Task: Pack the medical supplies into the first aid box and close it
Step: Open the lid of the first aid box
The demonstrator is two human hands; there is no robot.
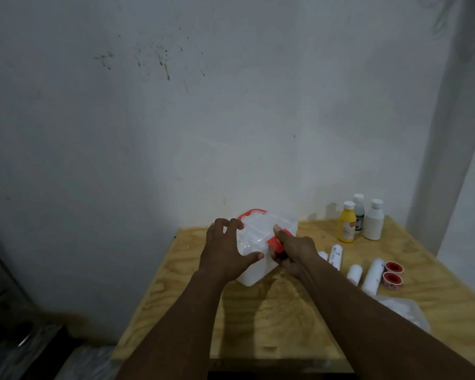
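Clear first aid box (261, 244), lid on, at the far middle of the wooden tabletop (258, 325). Gripped on its left by the left hand (225, 250), fingers (235, 225) curled round it; red latch (275, 244) pinched by the right hand (295, 255). Bottles (347, 226), bandage rolls (370, 275), tape rolls (393, 267) to the right

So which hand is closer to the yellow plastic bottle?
Right. The right hand pinches the red latch on the clear plastic box, left of the yellow plastic bottle; the left hand grips the box's farther side.
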